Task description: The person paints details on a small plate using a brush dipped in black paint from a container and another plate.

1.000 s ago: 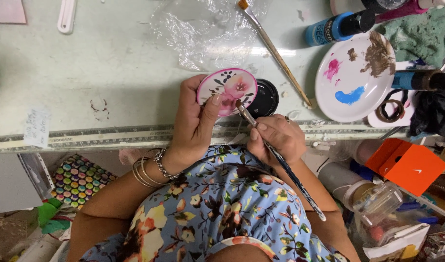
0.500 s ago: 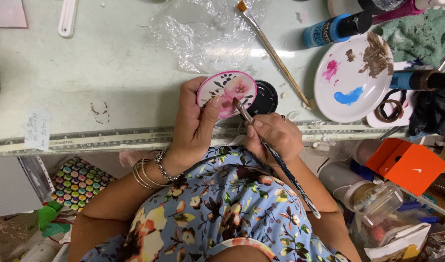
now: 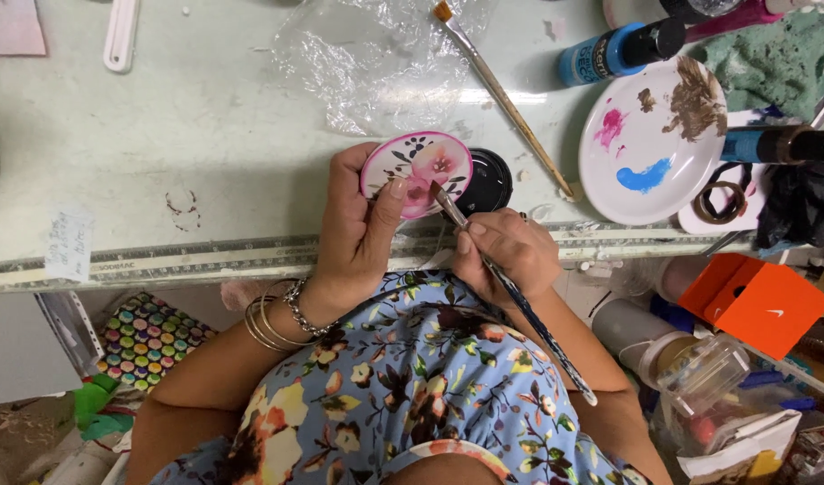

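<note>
Disc [image 3: 418, 169], pink with flowers, is pinched by the left hand [image 3: 362, 229] at seven o'clock. The right hand [image 3: 506, 251] pinches a brush [image 3: 511, 292]; short, light strokes with the wrist braced should suit.

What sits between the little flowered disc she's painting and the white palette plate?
In the head view, a black lid beside the flowered disc, then a spare long-handled brush before the palette plate.

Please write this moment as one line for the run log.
left hand: holds small painted disc | right hand: holds fine brush, tip on disc | nearby: black lid, paint palette plate
</note>
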